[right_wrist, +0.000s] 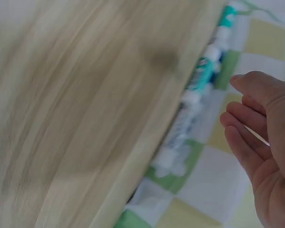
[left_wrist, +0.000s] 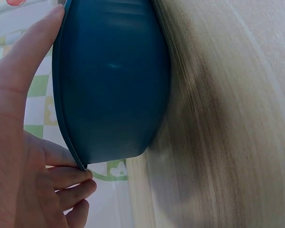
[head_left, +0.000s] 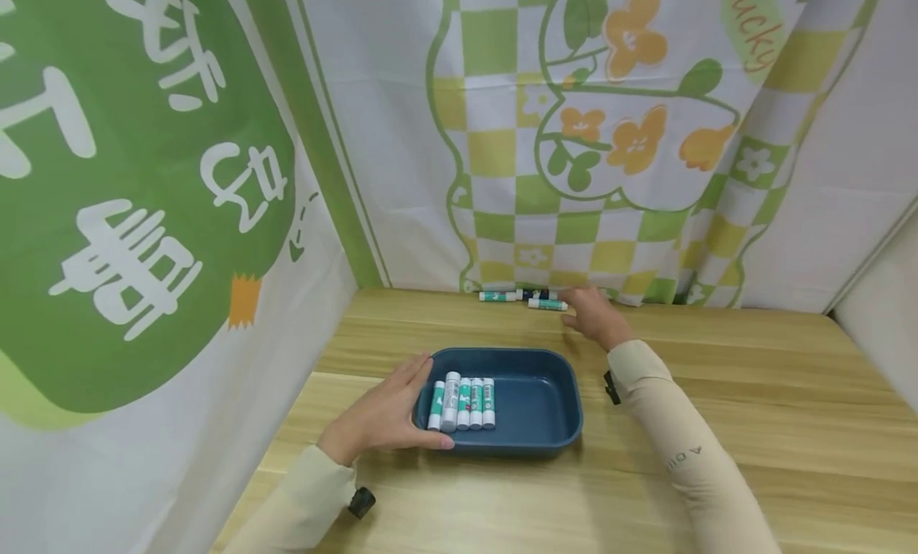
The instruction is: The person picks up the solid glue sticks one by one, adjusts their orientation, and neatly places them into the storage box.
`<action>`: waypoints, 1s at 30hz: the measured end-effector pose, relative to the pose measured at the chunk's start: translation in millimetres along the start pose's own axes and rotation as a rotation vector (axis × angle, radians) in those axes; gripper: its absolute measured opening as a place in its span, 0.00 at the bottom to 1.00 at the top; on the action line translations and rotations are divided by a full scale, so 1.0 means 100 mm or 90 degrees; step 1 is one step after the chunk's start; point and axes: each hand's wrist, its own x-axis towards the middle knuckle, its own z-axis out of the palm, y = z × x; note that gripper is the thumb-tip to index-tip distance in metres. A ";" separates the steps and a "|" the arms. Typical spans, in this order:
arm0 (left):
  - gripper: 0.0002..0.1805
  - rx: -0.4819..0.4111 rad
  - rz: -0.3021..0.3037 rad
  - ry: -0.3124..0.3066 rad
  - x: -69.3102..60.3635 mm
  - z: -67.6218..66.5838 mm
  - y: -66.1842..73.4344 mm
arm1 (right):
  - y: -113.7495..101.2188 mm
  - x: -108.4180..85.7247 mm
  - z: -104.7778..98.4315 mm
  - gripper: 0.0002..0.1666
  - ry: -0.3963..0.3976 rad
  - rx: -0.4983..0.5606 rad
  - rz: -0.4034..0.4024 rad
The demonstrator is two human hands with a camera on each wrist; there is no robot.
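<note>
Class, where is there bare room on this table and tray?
Free: the tray, from its five tubes to its right wall; the table between the sleeves, nearer than the tray, and right of the right sleeve. Crowded: the tray's left end, with those tubes and the left hand; the back edge under the curtain, with more tubes by the right hand.

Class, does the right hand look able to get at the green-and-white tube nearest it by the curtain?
Probably yes: the right hand looks empty and is right beside the green-and-white tube, with nothing visible between them; the tray stands clear of that gap.
</note>
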 end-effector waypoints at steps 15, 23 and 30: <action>0.76 0.018 -0.004 0.000 -0.01 -0.01 0.00 | 0.28 0.23 0.32 0.17 -0.004 -0.013 0.080; 0.76 0.028 -0.008 -0.011 0.00 0.01 0.03 | 0.27 0.20 0.36 0.11 0.020 -0.007 0.111; 0.75 0.039 -0.013 -0.016 -0.02 -0.01 0.02 | 0.22 0.23 0.38 0.19 0.000 0.010 0.109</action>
